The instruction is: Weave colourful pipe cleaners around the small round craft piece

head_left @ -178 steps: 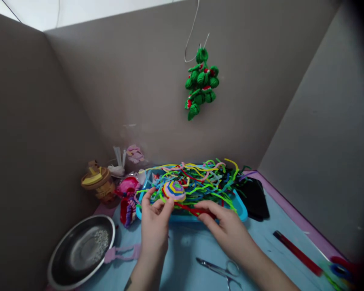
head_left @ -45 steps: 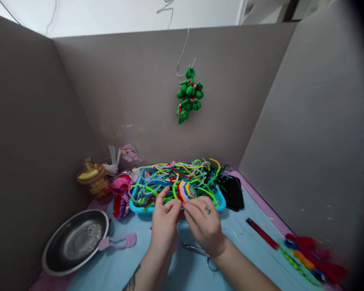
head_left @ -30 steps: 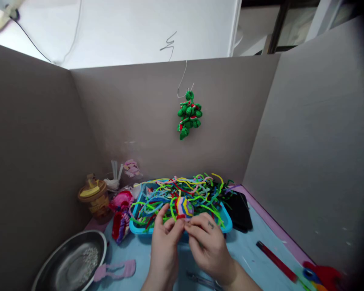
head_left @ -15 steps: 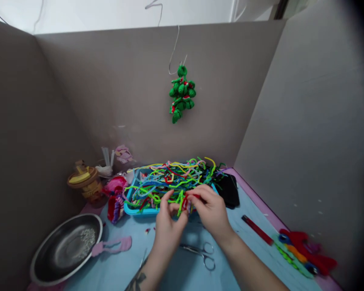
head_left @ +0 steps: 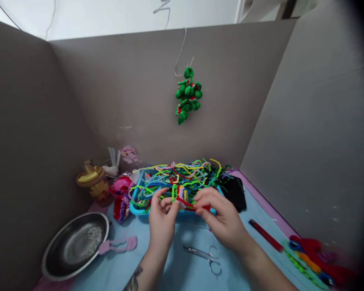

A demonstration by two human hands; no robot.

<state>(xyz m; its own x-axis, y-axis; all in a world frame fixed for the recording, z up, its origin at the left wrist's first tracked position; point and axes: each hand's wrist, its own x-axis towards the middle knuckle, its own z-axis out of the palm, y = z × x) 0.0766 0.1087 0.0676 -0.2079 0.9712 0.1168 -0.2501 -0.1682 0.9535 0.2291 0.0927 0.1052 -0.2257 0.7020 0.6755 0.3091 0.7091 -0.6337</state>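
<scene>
Between my hands is a small piece made of pipe cleaners [head_left: 183, 193], striped in green, red, lilac, yellow and blue. My left hand [head_left: 164, 212] pinches its green left side between thumb and fingers. Fingers of my right hand [head_left: 216, 212] are closed on a red pipe cleaner [head_left: 190, 207] that runs out from the piece's lower right. Right behind them stands a blue tray [head_left: 136, 208] heaped with loose pipe cleaners [head_left: 157, 180] in many colours. Scissors [head_left: 203, 254] lie on the table below my hands.
At left are a metal bowl [head_left: 75, 246] with small clear beads, a pink strip [head_left: 121, 244] and a brown pot [head_left: 95, 186]. On the right lie a black flat object [head_left: 235, 194], a red strip [head_left: 265, 235] and a colourful pipe-cleaner figure [head_left: 309, 258]. A green ornament [head_left: 188, 97] hangs from wire.
My right hand has moved right, away from my left, drawing the red pipe cleaner out. The striped face of the piece now shows. The whole view has shifted slightly.
</scene>
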